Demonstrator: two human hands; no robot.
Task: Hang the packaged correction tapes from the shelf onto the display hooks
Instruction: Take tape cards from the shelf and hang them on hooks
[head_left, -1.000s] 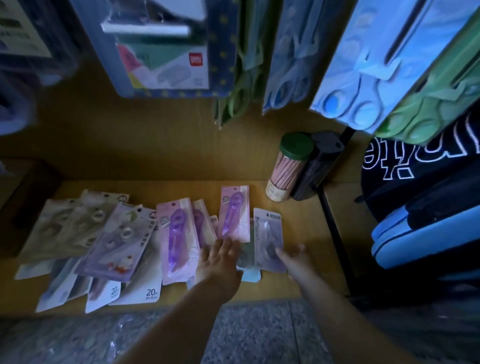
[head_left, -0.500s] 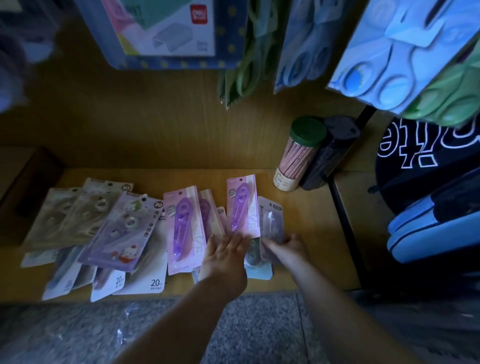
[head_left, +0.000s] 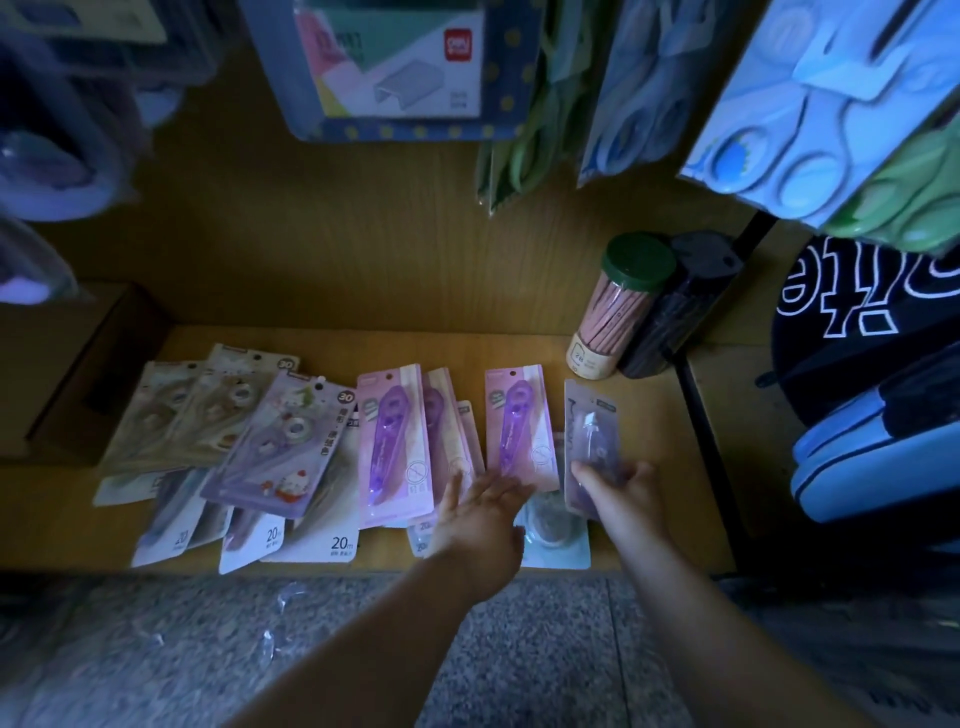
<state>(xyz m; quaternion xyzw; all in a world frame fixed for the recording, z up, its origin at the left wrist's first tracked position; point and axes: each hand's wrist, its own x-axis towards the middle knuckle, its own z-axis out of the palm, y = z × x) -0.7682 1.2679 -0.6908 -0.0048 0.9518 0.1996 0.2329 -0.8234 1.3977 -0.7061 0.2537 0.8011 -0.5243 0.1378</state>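
Several packaged correction tapes lie spread on the low wooden shelf (head_left: 644, 514). A pink pack with a purple tape (head_left: 519, 423) lies in the middle, and another pink pack (head_left: 392, 441) lies left of it on a small stack. My left hand (head_left: 480, 512) rests flat with fingers spread, its fingertips on the lower edge of the middle pink pack. My right hand (head_left: 621, 486) grips the lower end of a clear greyish-purple pack (head_left: 592, 431), lifting it off the shelf. A light blue pack (head_left: 553, 535) lies between my hands.
Beige and cartoon-printed packs (head_left: 275, 436) cover the shelf's left half. A green-lidded tube of pencils (head_left: 618, 306) and a dark tube (head_left: 675, 312) stand at the back right. Packaged scissors (head_left: 810, 119) and a staple pack (head_left: 395, 62) hang overhead. Blue and black bags (head_left: 878, 447) sit right.
My right hand closed on the clear greyish-purple pack and raised its top end. My left hand slid slightly right and stayed flat on the packs.
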